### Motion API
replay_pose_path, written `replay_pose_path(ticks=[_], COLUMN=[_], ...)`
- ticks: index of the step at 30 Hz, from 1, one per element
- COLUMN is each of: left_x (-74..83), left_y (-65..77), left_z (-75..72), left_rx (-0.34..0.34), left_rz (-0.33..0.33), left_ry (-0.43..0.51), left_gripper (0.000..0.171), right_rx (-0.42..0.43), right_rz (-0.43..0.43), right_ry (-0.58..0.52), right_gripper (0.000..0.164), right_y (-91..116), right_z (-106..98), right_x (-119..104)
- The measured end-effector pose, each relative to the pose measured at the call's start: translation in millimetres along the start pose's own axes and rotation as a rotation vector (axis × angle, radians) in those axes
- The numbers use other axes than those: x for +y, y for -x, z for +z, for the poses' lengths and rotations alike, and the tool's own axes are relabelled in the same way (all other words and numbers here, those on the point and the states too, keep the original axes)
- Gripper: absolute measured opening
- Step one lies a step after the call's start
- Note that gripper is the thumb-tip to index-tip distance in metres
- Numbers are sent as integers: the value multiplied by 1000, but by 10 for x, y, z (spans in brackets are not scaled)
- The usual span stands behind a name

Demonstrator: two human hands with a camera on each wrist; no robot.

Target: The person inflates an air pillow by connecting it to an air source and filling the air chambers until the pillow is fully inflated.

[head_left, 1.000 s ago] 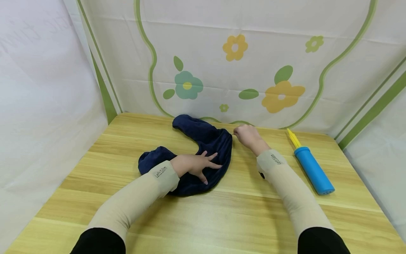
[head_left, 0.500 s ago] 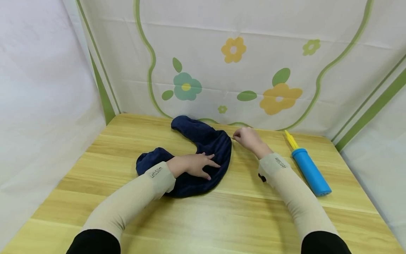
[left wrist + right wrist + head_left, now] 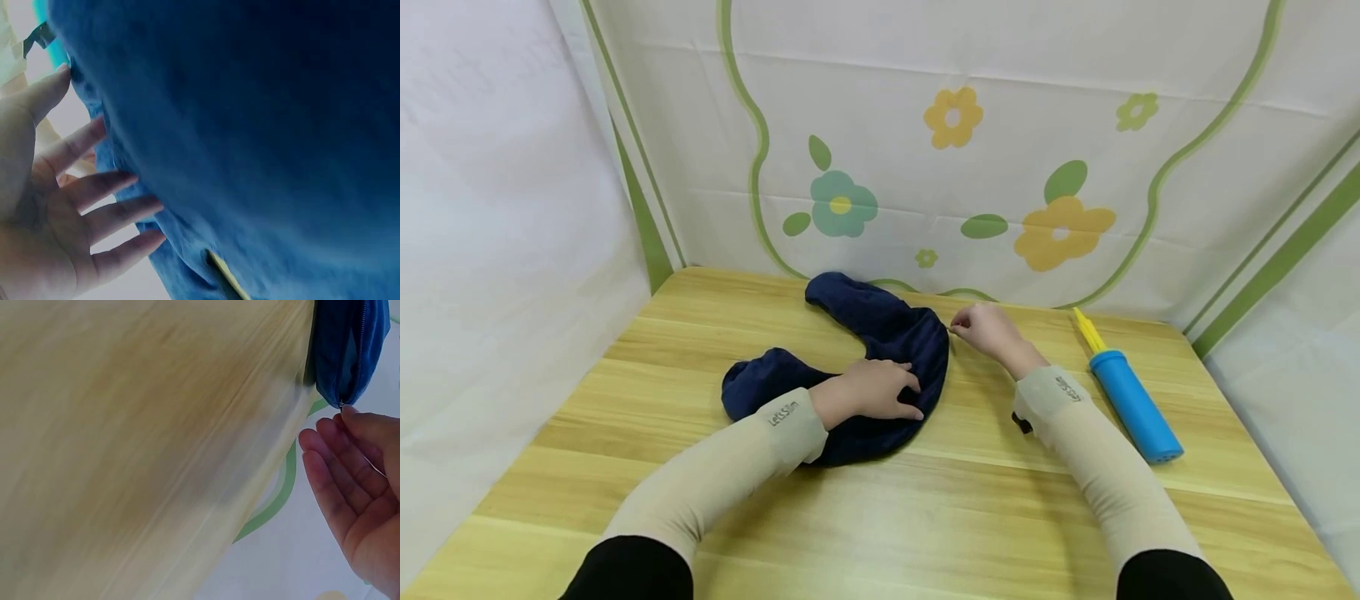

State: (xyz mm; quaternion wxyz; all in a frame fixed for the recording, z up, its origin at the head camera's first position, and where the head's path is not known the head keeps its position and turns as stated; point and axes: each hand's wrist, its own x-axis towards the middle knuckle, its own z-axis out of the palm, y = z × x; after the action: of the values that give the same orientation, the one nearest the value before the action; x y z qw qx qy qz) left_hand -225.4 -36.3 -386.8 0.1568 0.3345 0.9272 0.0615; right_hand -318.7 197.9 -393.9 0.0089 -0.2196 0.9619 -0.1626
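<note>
A navy U-shaped cushion (image 3: 921,340) lies near the far edge of the surface (image 3: 880,533). Left hand (image 3: 877,390) rests on it, fingers spread; right hand (image 3: 990,328) pinches its zipper pull (image 3: 341,406). Blue pump (image 3: 1136,405) toward right edge.

We can read one name, "Let'sSlim", printed in dark letters on each of the two beige arm sleeves. On the left arm sleeve (image 3: 722,475) we find it at the wrist end, slanting up towards the right and fairly clear. On the right arm sleeve (image 3: 1101,467) we see the same lettering, again at the wrist end, slanting steeply downward to the right; there we find it smaller and harder to make out.
</note>
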Motion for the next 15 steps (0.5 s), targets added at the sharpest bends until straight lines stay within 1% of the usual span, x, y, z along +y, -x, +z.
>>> replay_pose_path(ticks=[2,4,10,11,13,15], left_x=[37,65,93,92,91,91], left_y=[-10,-22,-71,-77,-83,-81], left_z=[13,24,56,59,64,63], left_rx=[24,44,107,115,120,103], left_rz=[-9,-11,-1,3,10,9], left_ry=[-17,-24,29,41,61,86], left_gripper=[47,40,6,3,7,10], right_rx=[4,5,1,1,-4,-14], right_rz=[-8,-13,-23,-24,-31,-36], right_ry=[-10,-22,-65,-73,-88,-96], right_gripper=[17,17,17,17,17,18], right_y=[17,33,89,96,110,126], right_z=[-8,-16,-47,-52,-64,-78], right_x=[-3,-13,-76,-92,-127,-169])
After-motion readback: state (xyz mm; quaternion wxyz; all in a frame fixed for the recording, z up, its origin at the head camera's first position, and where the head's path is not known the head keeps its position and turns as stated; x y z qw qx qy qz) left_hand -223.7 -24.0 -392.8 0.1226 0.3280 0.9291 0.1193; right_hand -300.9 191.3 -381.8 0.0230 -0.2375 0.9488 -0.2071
